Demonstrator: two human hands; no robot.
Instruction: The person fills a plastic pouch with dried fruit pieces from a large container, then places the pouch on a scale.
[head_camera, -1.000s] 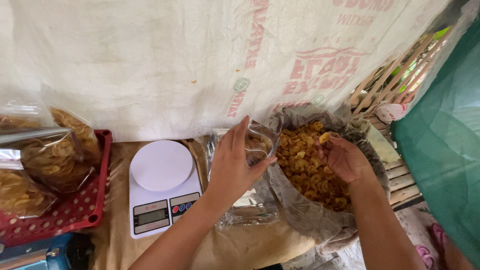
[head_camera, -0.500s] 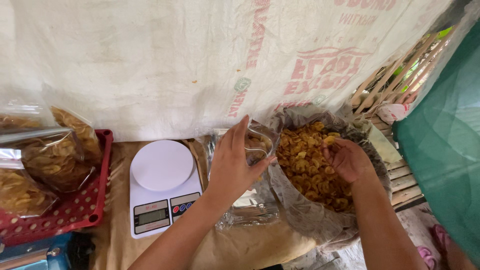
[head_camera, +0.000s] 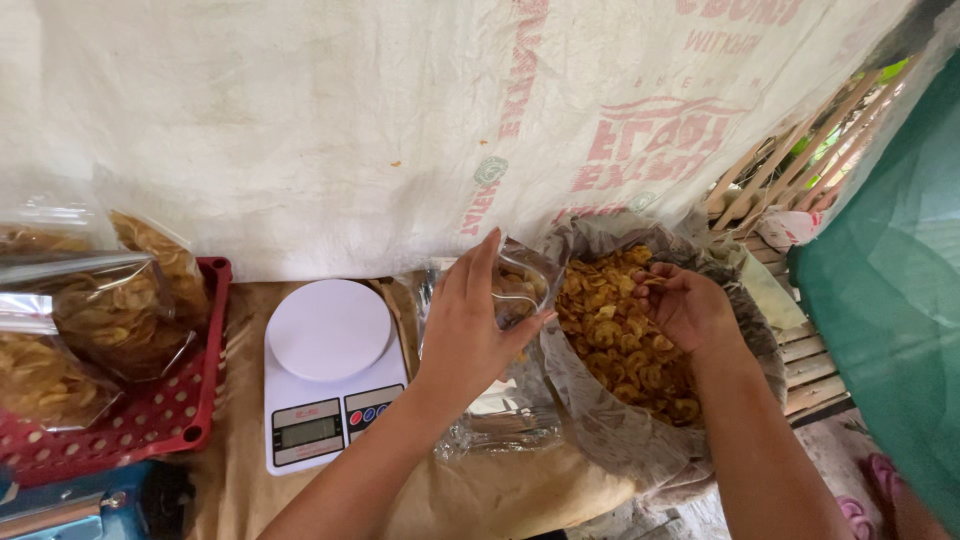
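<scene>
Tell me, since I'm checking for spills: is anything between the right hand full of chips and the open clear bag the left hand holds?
Nothing visible is. The right hand sits over the chips in the big sack, and the clear bag, held open by the left hand, is right beside it with only open air between.

Soft, even daylight filled the scene, brightest on the white cloth (head_camera: 300, 120) beyond the left hand (head_camera: 470, 325). Shadows were faint. Glare glinted off clear bags (head_camera: 90, 300) left of that hand. Edges bowed with wide-angle distortion, and the nearest forearms were slightly soft.
</scene>
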